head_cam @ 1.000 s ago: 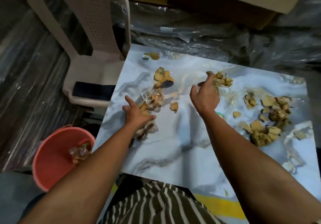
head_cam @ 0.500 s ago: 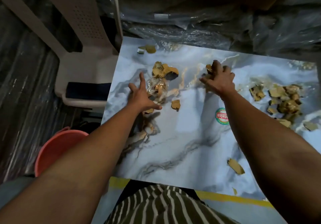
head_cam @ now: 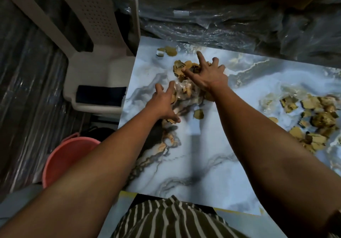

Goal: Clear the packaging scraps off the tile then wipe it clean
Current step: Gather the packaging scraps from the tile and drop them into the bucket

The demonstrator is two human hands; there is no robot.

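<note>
A large marbled blue-white tile (head_cam: 212,154) lies in front of me. Brown cardboard bits and crinkled clear plastic form a scrap pile (head_cam: 186,88) near its far left. My left hand (head_cam: 163,103) rests on the pile's near side with fingers spread. My right hand (head_cam: 206,73) lies over the pile's far side, fingers splayed across the cardboard pieces. A second scrap heap (head_cam: 313,115) is spread along the tile's right side. Two stray pieces (head_cam: 167,51) sit at the far left corner, and one loose piece (head_cam: 199,114) lies between my arms.
A pink bucket (head_cam: 62,162) stands on the floor left of the tile. A white plastic chair (head_cam: 96,53) holding a dark cloth (head_cam: 100,95) stands beyond it. Crumpled plastic sheeting (head_cam: 239,21) borders the tile's far edge.
My right hand has swept left from the tile's middle onto the far-left scrap pile, meeting my left hand there. The view shifted; the green sticker is hidden under my right arm.
</note>
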